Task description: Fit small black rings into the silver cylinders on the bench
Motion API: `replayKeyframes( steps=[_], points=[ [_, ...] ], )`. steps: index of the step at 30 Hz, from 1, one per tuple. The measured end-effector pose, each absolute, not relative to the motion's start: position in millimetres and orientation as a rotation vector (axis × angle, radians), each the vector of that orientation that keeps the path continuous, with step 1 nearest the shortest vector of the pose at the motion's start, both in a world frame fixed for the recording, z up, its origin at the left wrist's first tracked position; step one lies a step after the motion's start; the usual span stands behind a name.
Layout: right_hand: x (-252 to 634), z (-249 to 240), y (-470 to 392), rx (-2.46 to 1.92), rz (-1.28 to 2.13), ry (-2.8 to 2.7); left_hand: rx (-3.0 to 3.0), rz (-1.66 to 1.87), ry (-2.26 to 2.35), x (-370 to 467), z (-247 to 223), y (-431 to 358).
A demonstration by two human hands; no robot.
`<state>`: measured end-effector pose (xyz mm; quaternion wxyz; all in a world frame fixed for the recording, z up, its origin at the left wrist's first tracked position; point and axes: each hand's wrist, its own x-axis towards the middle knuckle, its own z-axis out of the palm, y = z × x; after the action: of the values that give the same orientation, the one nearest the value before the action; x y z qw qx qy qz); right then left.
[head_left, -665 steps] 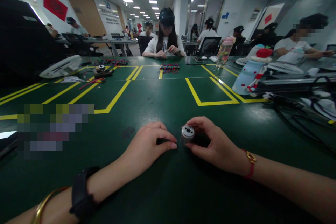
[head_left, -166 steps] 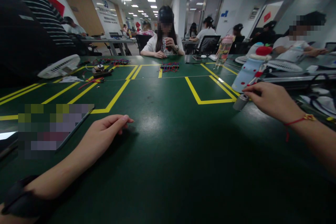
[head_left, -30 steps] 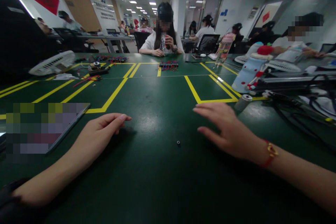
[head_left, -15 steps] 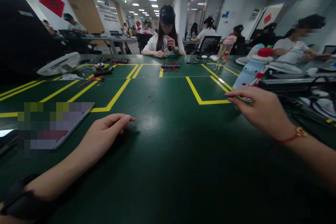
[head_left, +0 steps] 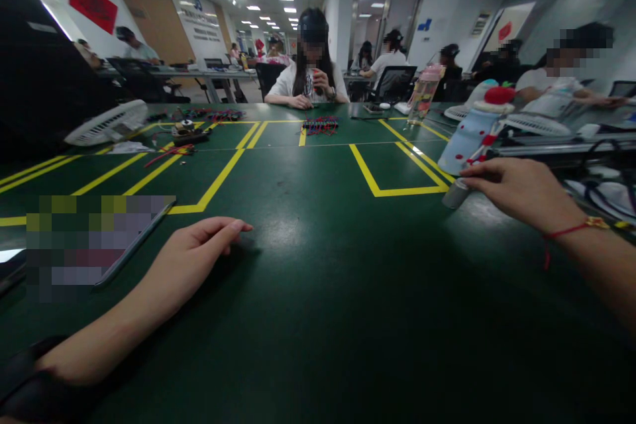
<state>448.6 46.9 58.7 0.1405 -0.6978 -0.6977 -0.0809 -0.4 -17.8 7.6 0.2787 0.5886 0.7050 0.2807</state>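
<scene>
My right hand (head_left: 517, 189) is at the right, with thumb and index finger closed at the upper right end of a small silver cylinder (head_left: 456, 194). The cylinder is tilted, close to the tabletop beside a corner of yellow tape; its exact kind cannot be made out. Just behind the fingers stands a light blue bottle (head_left: 460, 142) with a red top and red dots. My left hand (head_left: 206, 245) rests on the green table (head_left: 318, 291) left of the middle, fingers loosely curled with thumb against index, and nothing shows in them. A blurred-out tablet-like device (head_left: 134, 248) lies beside it.
Yellow tape (head_left: 412, 192) marks the table. Wire bundles (head_left: 320, 124) and small parts lie farther back, near a white fan (head_left: 112, 122) at left. A pink-lidded bottle (head_left: 426, 96) and dark cables (head_left: 603, 179) are at right. Opposite sits a person (head_left: 308, 73).
My right hand has shifted right, uncovering the silver cylinder that its fingers mostly hid before. My left hand has stayed in place; the view has moved slightly.
</scene>
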Motion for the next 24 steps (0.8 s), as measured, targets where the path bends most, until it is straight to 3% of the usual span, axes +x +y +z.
replayKeyframes(
  steps=[24],
  points=[
    [452, 53, 48, -1.967, -0.172, -1.949, 1.557, 0.749, 1.891, 6, 17, -23]
  ],
)
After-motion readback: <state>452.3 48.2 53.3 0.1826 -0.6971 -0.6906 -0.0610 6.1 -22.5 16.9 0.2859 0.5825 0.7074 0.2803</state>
